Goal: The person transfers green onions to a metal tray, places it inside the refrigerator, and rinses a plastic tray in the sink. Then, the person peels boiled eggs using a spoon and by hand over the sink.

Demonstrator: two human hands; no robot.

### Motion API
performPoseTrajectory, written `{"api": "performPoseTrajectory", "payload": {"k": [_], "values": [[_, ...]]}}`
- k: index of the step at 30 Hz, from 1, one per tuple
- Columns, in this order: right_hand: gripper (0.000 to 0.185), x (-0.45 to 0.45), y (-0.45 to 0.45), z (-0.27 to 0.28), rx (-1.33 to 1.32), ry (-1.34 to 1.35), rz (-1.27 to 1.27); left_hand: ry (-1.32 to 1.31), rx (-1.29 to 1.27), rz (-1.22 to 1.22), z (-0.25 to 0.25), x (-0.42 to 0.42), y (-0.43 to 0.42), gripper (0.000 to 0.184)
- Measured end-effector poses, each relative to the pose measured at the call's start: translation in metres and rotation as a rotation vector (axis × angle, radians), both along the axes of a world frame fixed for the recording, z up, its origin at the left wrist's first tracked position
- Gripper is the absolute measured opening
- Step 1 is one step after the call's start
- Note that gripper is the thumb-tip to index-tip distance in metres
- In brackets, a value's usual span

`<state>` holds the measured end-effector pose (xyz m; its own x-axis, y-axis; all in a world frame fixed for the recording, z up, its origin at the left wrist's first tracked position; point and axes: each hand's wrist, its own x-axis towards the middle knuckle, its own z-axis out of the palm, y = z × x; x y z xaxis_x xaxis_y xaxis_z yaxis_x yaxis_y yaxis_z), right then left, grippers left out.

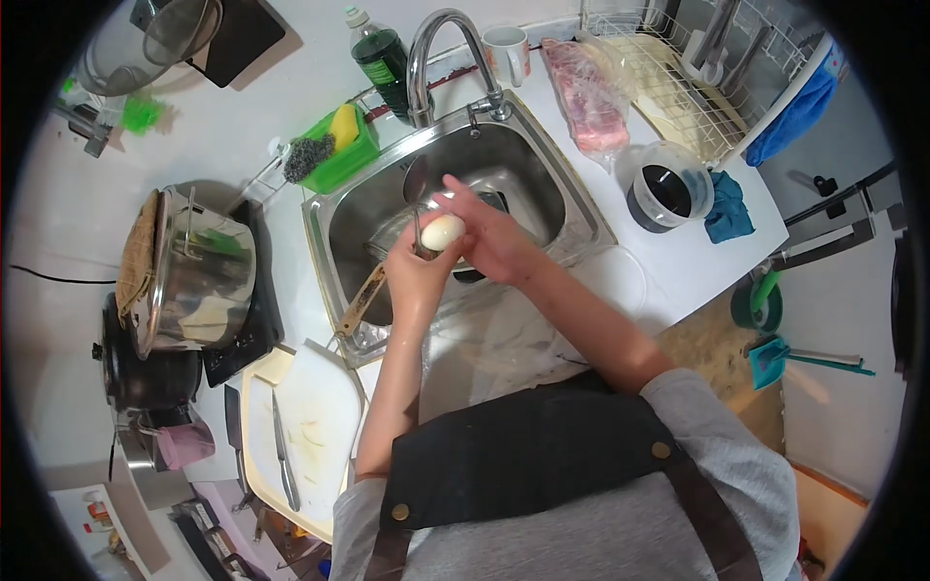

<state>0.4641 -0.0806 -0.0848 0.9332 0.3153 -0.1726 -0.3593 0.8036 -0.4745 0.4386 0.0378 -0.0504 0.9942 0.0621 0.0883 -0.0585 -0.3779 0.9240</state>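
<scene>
A small, pale, rounded thing [443,232], smooth like a peeled onion or an egg, rests in my left hand [418,266], whose fingers and thumb close around it over the sink [528,155]. My right hand [492,237] is close against its right side, fingers stretched out and apart. Under my hands lies a utensil with a wooden handle [363,298], resting over the sink's left rim. A metal spoon bowl [415,179] shows just beyond my left hand; whether it belongs to that handle I cannot tell.
The faucet [455,44] arches over the sink's back, beside a dish soap bottle [380,63] and a green sponge holder [339,155]. Packaged meat [586,97], a tub of dark liquid [666,189] and a dish rack [693,87] stand right. Left are a pot [203,271], cutting board [315,426] and knife [284,450].
</scene>
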Motion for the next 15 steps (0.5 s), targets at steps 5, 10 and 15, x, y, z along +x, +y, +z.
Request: {"api": "performPoseTrajectory", "payload": {"k": [5,10,15], "values": [[0.028,-0.002,0.001,-0.018,0.335,0.09,0.103,-0.431,0.384,-0.053,0.002,0.002,0.004,0.043],[0.025,-0.005,0.008,-0.022,0.364,0.22,-0.088,-0.197,0.302,-0.009,0.015,-0.025,0.02,0.03],[0.022,-0.001,0.0,-0.019,0.345,0.179,-0.133,-0.068,0.21,0.019,0.005,-0.054,0.044,0.031]]}}
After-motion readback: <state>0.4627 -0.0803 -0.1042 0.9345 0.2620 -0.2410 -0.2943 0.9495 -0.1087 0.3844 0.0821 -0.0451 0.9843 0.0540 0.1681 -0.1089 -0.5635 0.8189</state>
